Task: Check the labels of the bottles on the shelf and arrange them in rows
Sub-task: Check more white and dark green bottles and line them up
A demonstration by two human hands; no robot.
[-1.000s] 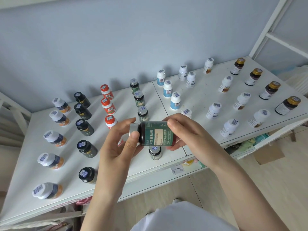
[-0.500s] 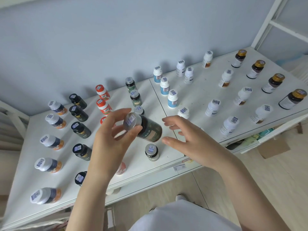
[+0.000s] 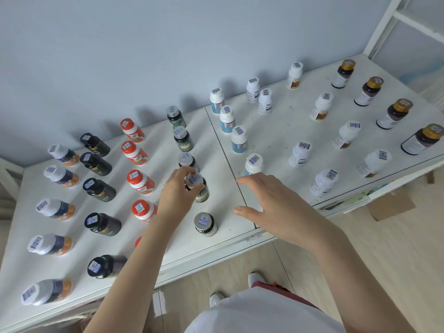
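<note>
A dark green bottle with a silver cap stands upright on the white shelf top, in a column of like green bottles. My left hand grips it by the cap from above. Another green bottle stands just in front of it. My right hand hovers to the right with relaxed, spread fingers and holds nothing. A white bottle with a blue label is just behind its fingertips.
Columns of bottles cover the shelf: white-and-orange ones far left, black ones, red-capped ones, blue-labelled white ones, white ones, and gold-capped brown ones at right. A white frame rises at the back right.
Both hands held the green bottle sideways in front of me. My right hand let go, and my left hand turned the bottle upright and lowered it into its column.
</note>
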